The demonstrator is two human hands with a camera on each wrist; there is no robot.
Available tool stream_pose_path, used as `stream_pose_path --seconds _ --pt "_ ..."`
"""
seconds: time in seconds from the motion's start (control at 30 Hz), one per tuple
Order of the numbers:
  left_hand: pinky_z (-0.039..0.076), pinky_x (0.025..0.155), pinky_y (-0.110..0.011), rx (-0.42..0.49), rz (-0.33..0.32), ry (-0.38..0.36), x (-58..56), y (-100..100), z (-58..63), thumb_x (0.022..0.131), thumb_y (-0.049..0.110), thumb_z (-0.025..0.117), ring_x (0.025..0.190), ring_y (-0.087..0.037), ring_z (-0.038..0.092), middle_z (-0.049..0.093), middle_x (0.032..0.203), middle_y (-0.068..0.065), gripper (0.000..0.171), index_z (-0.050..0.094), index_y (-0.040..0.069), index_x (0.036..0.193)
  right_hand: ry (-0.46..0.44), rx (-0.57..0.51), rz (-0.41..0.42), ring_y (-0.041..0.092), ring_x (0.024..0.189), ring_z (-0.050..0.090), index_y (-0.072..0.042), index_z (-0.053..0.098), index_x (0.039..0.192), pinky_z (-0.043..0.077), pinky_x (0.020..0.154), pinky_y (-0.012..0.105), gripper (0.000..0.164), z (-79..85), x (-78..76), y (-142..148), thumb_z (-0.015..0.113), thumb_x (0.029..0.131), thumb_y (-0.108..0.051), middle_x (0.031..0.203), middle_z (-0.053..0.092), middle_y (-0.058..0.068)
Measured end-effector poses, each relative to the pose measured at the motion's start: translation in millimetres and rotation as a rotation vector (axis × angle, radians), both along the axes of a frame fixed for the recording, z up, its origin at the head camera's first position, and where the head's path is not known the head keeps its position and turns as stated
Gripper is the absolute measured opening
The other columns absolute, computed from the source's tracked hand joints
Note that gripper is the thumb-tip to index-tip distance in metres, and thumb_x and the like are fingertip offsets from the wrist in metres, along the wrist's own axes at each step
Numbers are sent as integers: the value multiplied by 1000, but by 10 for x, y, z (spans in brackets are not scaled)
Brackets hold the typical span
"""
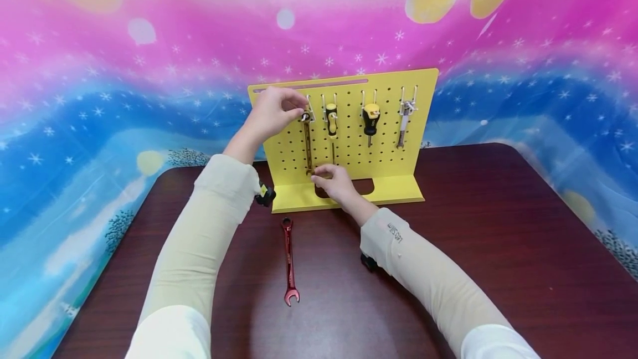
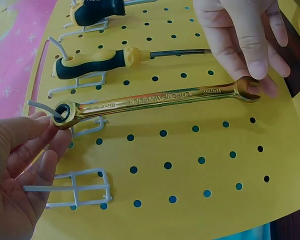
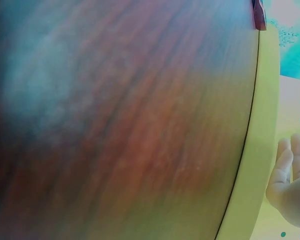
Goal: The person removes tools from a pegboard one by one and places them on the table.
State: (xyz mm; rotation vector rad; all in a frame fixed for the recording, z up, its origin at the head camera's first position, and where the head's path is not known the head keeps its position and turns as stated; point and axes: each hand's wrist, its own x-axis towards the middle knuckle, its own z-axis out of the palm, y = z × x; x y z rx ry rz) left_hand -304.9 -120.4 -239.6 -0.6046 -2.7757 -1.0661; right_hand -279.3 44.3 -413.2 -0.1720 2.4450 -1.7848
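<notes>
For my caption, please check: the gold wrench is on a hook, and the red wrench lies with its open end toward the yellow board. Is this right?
The end is wrong: the head view shows the red wrench with its ring end toward the yellow board. The gold wrench part stands.

Cream arm sleeves point(image 1: 201, 237), white sleeves point(image 1: 169, 334) farther back.
Dark "Let's Slim" print point(image 1: 395, 232) behind right hand point(image 1: 339, 183); black wrist unit point(image 1: 266, 196) behind left hand point(image 1: 276, 108), yellow patch point(image 1: 263, 190) on it.
</notes>
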Motion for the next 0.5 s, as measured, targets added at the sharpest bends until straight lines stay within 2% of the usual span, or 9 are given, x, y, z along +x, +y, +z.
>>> stream_pose_path --seconds 0.2,0.43,0.5 --pt "55 95 -36 1 -1 10 5 7 -17 97 9 63 105 -22 67 71 117 -9 23 70 8 120 30 11 5 23 93 67 0 70 110 58 84 37 20 9 34 14 68 95 -13 110 70 17" --pt "55 94 -37 -9 -7 20 11 12 -26 98 10 62 105 -21 67 71 119 -9 24 71 9 120 39 7 31 26 92 68 0 70 108 58 86 46 19 42 78 49 68 94 -13 107 71 18" --pt "56 94 -37 -8 -8 21 15 15 -28 98 10 62 105 -21 67 71 120 -9 23 71 9 119 45 19 37 25 91 69 -1 71 107 58 82 43 19 47 90 61 69 94 -14 105 72 17"
